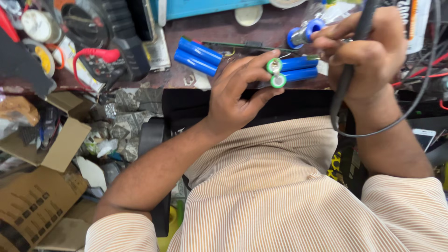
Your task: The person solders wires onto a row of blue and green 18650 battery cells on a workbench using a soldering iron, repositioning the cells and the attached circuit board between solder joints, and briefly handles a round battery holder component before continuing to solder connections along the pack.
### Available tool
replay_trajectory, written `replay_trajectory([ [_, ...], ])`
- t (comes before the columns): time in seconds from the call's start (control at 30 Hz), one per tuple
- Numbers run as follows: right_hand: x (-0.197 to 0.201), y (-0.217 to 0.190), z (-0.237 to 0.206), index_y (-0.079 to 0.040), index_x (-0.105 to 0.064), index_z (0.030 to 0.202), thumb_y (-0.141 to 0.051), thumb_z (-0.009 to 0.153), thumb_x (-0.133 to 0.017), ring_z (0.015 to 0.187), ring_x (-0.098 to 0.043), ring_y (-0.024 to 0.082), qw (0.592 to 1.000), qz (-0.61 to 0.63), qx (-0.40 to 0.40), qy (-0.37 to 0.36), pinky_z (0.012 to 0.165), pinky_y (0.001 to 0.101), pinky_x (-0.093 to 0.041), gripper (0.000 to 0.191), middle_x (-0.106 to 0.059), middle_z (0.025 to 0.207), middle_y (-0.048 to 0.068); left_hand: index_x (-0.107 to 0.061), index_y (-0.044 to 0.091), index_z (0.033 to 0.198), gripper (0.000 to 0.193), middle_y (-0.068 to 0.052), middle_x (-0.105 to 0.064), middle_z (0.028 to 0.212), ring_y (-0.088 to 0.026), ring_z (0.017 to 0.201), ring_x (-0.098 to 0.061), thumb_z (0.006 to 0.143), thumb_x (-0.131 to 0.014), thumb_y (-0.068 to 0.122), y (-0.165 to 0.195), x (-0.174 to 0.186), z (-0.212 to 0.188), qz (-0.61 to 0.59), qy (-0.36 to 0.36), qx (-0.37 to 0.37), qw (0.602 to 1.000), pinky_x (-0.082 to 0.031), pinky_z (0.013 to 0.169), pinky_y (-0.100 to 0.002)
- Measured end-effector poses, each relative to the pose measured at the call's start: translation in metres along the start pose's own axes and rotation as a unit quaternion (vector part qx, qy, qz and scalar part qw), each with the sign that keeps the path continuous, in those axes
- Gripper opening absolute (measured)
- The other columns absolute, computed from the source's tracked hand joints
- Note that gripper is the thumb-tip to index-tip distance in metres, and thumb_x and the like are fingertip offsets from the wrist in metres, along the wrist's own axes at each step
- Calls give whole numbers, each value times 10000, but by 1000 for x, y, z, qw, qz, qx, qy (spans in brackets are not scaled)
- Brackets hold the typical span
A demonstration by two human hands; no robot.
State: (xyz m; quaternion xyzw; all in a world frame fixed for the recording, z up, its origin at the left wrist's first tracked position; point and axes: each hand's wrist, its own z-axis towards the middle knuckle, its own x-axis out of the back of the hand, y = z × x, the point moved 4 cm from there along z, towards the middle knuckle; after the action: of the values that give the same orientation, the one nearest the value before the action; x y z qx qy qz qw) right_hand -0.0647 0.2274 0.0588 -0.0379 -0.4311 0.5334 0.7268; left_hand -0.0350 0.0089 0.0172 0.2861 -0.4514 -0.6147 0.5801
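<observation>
Both hands met at the upper centre of the frame. The left hand [238,95] pinched a pair of blue cylindrical cells [292,71] by their green-ringed ends, thumb below and fingers above. The right hand [368,51] was closed around a dark soldering iron [351,56], whose black cord [373,128] looped down toward the striped shirt. Another pair of blue cells [198,56] lay on the brown tabletop [224,28] to the left, well apart. A black multimeter [116,42] with a red probe sat at upper left, above cardboard boxes [42,186].
</observation>
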Motion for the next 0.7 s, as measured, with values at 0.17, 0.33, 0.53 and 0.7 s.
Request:
replay_trajectory([
  [0.17, -30, 15, 99, -46, -520, 992, 87, 1038, -838, 997, -731, 294, 999, -7, 22, 48, 807, 362, -674, 348, -617, 1081, 189, -587, 51, 1077, 350, -138, -680, 1352, -263, 1106, -705, 893, -877, 117, -14, 57, 65, 9, -12, 8, 1000, -570, 933, -327],
  [0.33, -9, -15, 64, -56, -506, 889, 41, 922, -864, 858, -727, 283, 996, -47, 38, 67, 708, 371, -613, 372, -680, 926, 154, -598, 52, 1068, 334, -153, -688, 1341, -281, 1154, -705, 885, -873, 105, 13, 13, 27, 21, -8, 20, 1000, -565, 970, -352],
  [0.53, 8, -2, 29, -63, -512, 940, -48, 926, -927, 896, -728, 268, 997, -26, -31, 63, 716, 350, -596, 415, -711, 976, 162, -598, 52, 1062, 339, -155, -688, 1343, -283, 1169, -701, 876, -874, 116, -1, -25, 23, 15, -11, 26, 999, -565, 972, -342],
  [0.7, 12, -11, 15, -48, -475, 910, -84, 835, -917, 889, -726, 295, 996, 13, -68, 55, 796, 390, -626, 449, -680, 926, 182, -592, 54, 1066, 345, -160, -687, 1338, -288, 1172, -704, 878, -873, 124, 2, -23, 14, 15, -8, 22, 1000, -566, 957, -336],
])
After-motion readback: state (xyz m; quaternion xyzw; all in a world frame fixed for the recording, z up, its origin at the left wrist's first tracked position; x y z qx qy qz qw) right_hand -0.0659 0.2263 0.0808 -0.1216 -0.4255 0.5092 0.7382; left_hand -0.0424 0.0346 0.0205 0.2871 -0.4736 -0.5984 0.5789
